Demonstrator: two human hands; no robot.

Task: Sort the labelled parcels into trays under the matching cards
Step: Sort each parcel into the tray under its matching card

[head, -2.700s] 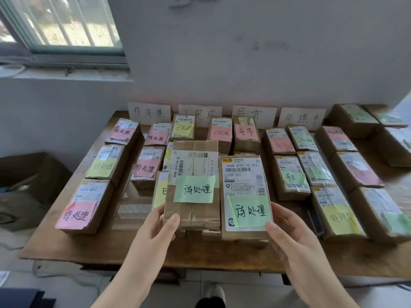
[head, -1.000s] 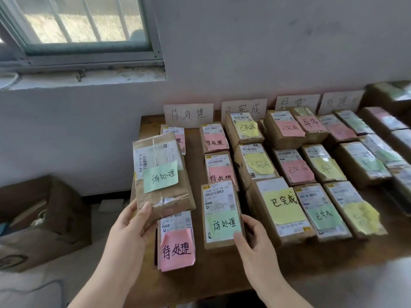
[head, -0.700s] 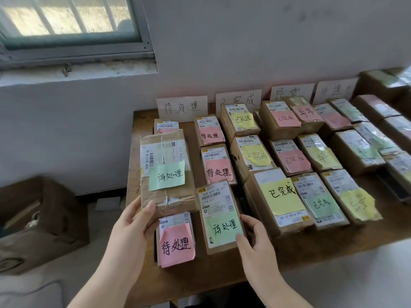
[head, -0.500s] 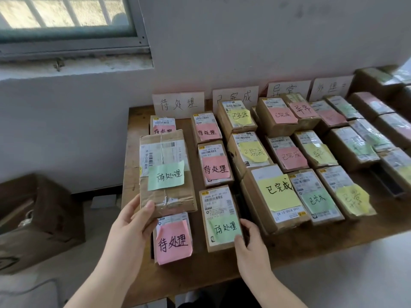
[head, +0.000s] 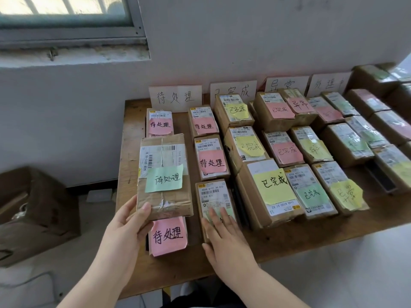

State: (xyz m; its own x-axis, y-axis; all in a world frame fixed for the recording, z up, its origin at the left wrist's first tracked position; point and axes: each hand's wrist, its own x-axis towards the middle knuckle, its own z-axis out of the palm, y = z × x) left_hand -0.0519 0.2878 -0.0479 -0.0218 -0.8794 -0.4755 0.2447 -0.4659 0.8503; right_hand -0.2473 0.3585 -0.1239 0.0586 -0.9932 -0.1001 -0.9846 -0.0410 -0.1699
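Under the leftmost card [head: 175, 97], my left grip [head: 126, 221] clasps the big parcel [head: 164, 176] above its column while my right grip [head: 222, 232], flat and open, presses a smaller parcel [head: 214, 196] beside it; placing step, so next the big one needs lowering.

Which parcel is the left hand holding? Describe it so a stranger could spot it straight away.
On the wooden table against the white wall, find the white card at the far left. In the column before it, the left hand holds the big parcel. It is wider than its neighbours, wrapped in tape, and carries a green note where that column's others have pink notes.
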